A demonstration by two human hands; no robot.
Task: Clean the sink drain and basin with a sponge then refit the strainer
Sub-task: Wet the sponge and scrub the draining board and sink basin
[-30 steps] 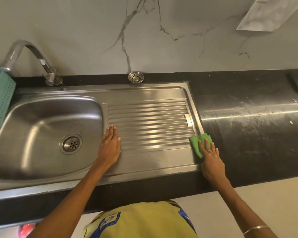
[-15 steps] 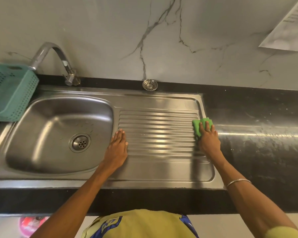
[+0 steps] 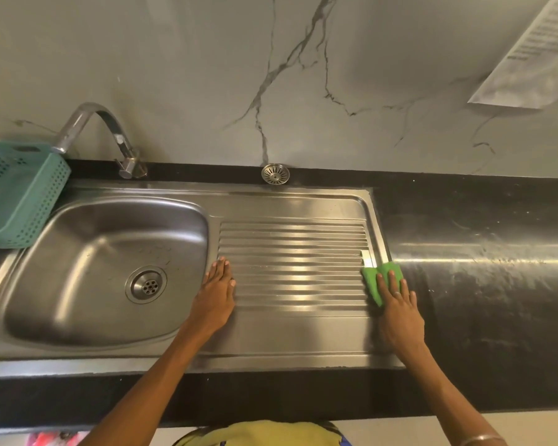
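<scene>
- My right hand (image 3: 397,304) lies flat with straight fingers on the green sponge (image 3: 377,278), pressing it down at the right edge of the ribbed draining board (image 3: 292,262), where the steel meets the dark surface (image 3: 484,252).
- My left hand (image 3: 216,296) is spread flat and holds nothing; it rests on the steel just right of the basin (image 3: 87,262), near its rim.
- The strainer (image 3: 274,174) sits on the surface at the back, against the wall and well apart from both hands. The drain (image 3: 146,284) in the basin floor is uncovered, so refitting is not yet done.
- Risk: I only press on the sponge and do not grip it, so a quick stroke over the ribs could make it slide out from under my fingers and off onto the surface.
- Risk: half the sponge hangs past the steel edge, so it may pick up grit from the smeared surface and drag it back onto the board or into the basin.
- Risk: with the drain uncovered, any dirt I push left can wash straight down the hole.
- Risk: my left hand bears weight on steel that may be wet; if it slips, I lurch toward the basin.
- Risk: the strainer stands close to the tap (image 3: 123,149) side and could get knocked if I reach carelessly.
</scene>
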